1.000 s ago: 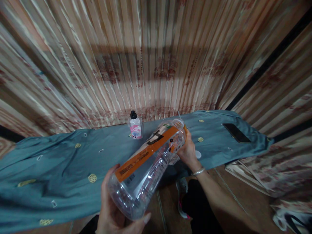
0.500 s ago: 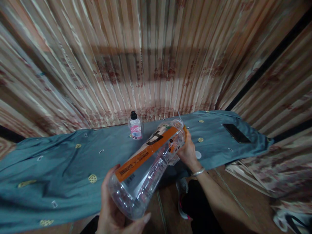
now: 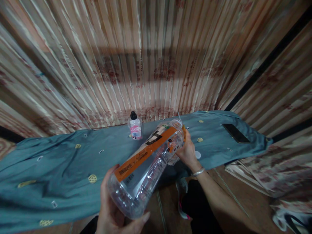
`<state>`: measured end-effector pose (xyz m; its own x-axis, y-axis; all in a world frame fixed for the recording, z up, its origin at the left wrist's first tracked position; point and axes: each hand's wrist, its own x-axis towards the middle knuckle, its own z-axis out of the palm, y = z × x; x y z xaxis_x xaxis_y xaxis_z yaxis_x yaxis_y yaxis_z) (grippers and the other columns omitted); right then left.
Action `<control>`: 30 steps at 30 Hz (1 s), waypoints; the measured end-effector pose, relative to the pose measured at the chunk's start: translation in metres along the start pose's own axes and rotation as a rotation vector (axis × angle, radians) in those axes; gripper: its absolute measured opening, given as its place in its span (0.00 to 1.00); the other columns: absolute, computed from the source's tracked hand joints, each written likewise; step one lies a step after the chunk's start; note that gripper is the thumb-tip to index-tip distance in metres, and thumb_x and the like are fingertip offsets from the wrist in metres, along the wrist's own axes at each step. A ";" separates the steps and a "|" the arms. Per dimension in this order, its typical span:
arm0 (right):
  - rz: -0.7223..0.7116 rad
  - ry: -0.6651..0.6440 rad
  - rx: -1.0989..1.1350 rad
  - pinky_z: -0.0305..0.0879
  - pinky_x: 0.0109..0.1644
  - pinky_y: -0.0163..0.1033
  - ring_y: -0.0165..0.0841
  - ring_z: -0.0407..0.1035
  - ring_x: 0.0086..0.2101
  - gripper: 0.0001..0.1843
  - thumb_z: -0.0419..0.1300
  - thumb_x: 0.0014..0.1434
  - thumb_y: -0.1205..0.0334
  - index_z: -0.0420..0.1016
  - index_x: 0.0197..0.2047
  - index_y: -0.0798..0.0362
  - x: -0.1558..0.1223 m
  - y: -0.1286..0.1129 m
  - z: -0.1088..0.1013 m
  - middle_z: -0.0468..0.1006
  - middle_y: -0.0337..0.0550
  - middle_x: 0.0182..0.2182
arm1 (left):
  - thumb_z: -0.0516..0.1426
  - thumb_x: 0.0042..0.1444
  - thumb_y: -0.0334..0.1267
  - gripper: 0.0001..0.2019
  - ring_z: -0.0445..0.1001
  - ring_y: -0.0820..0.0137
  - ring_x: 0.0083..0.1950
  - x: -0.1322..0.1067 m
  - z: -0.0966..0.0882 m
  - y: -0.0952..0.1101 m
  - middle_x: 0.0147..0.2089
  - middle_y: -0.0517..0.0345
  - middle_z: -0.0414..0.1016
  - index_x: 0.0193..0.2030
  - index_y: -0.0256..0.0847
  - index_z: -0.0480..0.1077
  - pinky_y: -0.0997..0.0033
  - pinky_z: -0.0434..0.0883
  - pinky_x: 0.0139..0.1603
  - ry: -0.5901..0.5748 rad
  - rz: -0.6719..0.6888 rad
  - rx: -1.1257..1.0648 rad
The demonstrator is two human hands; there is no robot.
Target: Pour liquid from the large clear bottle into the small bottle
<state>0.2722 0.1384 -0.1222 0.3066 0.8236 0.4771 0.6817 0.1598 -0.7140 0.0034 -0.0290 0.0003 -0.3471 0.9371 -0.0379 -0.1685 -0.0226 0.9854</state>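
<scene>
A large clear plastic bottle (image 3: 152, 169) with an orange printed label is held tilted, its wide base low and toward me. My left hand (image 3: 113, 204) cups that base, thumb underneath and fingers along the left side. My right hand (image 3: 187, 148) is wrapped around the far end, where something orange-yellow shows beside the fingers. A thin pale strip or straw stands up from the far end; what it belongs to is unclear. Behind the large bottle, a small clear bottle (image 3: 136, 130) with a black cap and pink label stands upright.
A blue-green cloth (image 3: 65, 162) with yellow motifs covers the bench. A dark phone (image 3: 235, 133) lies at its right, and a small white disc (image 3: 197, 154) sits by my right wrist. Striped curtains (image 3: 151, 65) hang behind. Below are my shoe (image 3: 182, 195) and the tiled floor.
Almost nothing differs. The large bottle and both hands have shifted very slightly left in the view, with the same grip.
</scene>
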 end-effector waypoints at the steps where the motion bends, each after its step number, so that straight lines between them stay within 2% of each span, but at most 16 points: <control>1: -0.002 0.000 0.000 0.83 0.69 0.65 0.60 0.84 0.65 0.60 0.77 0.59 0.36 0.61 0.82 0.57 0.000 0.000 0.000 0.84 0.68 0.68 | 0.87 0.36 0.47 0.58 0.89 0.45 0.63 0.000 0.000 0.000 0.67 0.44 0.85 0.75 0.50 0.71 0.61 0.90 0.53 0.005 0.002 -0.006; 7: 0.004 -0.013 0.006 0.83 0.70 0.66 0.60 0.84 0.65 0.60 0.75 0.60 0.36 0.59 0.83 0.58 0.000 0.000 0.001 0.84 0.69 0.68 | 0.87 0.39 0.47 0.58 0.92 0.50 0.55 -0.001 0.000 0.000 0.64 0.44 0.87 0.76 0.50 0.68 0.64 0.91 0.48 -0.008 -0.003 -0.009; 15: 0.024 -0.004 0.013 0.83 0.70 0.67 0.61 0.84 0.65 0.63 0.78 0.55 0.40 0.58 0.84 0.57 0.000 0.000 0.001 0.84 0.69 0.69 | 0.87 0.39 0.46 0.58 0.90 0.45 0.61 -0.001 -0.002 -0.001 0.66 0.45 0.85 0.76 0.51 0.69 0.59 0.91 0.52 -0.013 0.011 0.003; 21: 0.012 0.008 0.012 0.84 0.67 0.65 0.60 0.85 0.63 0.61 0.78 0.56 0.41 0.60 0.83 0.55 0.000 0.000 0.001 0.84 0.67 0.69 | 0.86 0.39 0.45 0.58 0.88 0.43 0.64 0.001 -0.004 -0.001 0.66 0.45 0.85 0.77 0.52 0.69 0.60 0.91 0.51 -0.023 0.001 0.017; 30: 0.012 -0.008 0.005 0.84 0.67 0.65 0.60 0.85 0.63 0.63 0.79 0.55 0.41 0.59 0.84 0.56 0.001 -0.002 -0.001 0.84 0.68 0.68 | 0.87 0.39 0.49 0.58 0.90 0.47 0.59 -0.002 -0.002 0.001 0.66 0.45 0.85 0.77 0.53 0.69 0.61 0.90 0.50 -0.009 -0.020 0.018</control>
<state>0.2720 0.1383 -0.1197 0.3093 0.8299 0.4643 0.6744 0.1528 -0.7223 0.0020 -0.0312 0.0015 -0.3358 0.9403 -0.0562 -0.1587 0.0023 0.9873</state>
